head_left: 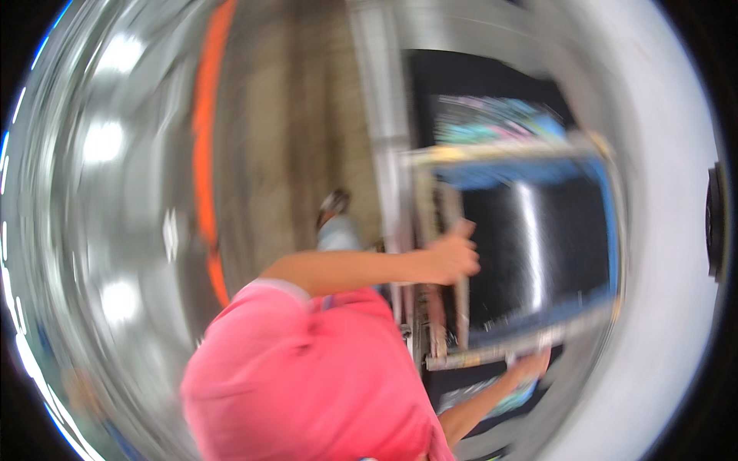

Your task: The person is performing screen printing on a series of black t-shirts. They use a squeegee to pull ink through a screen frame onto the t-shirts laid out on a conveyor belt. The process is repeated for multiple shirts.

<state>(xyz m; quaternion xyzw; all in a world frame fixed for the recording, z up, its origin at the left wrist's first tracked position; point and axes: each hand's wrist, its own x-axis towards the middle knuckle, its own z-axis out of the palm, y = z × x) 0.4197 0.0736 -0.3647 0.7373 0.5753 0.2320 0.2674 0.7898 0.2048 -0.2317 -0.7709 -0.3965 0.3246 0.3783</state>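
Observation:
A screen printing frame (515, 151), edged inside with blue tape, lies to my right around a dark, shiny screen (500, 253). My left hand (453, 256) reaches across at the frame's left side, fingers closed around a long upright squeegee (462, 323). At the frame's near bar, my right hand (532, 366) appears to grip the edge, though motion blurs its fingers. Black fabric with a colorful print (496, 119) shows beyond the frame. Another black printed piece (469, 393) lies on the near side, partly behind my right forearm.
A pale rail (378, 84) runs along the left of the printing area. The brown floor (284, 138) carries an orange line (204, 146) further left. A shoe (334, 203) shows below my left arm. A white curved surface (653, 230) fills the right side.

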